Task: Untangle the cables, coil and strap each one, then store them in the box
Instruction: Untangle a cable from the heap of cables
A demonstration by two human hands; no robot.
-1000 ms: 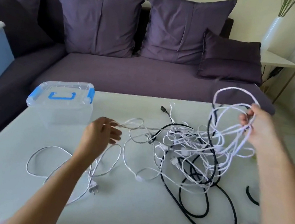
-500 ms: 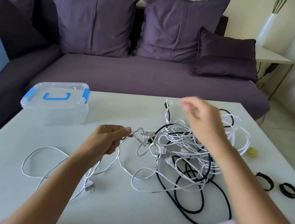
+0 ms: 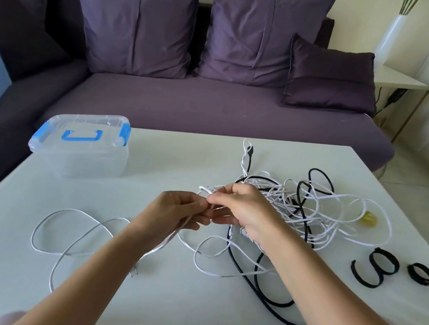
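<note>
Tangled cables point(image 3: 313, 207) being sorted on a tabletop point(image 3: 182, 313).
Centre frame: left hand point(image 3: 176, 215) and right hand point(image 3: 248, 210) each pinch one white cable point(image 3: 166, 240), likely teasing it loose.

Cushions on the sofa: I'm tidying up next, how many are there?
4 purple cushions: one far left, two large ones in the middle, a smaller one at the right. None looks hidden.

White table point(image 3: 5, 269): far left, a clear lidded box point(image 3: 81, 151) with blue latches. Centre-right, a tangle of white and black cables point(image 3: 321, 214). A white cable point(image 3: 77, 211) loops out left. Black straps point(image 3: 357, 277) right, small yellow object point(image 3: 368, 218) beside the tangle.
</note>
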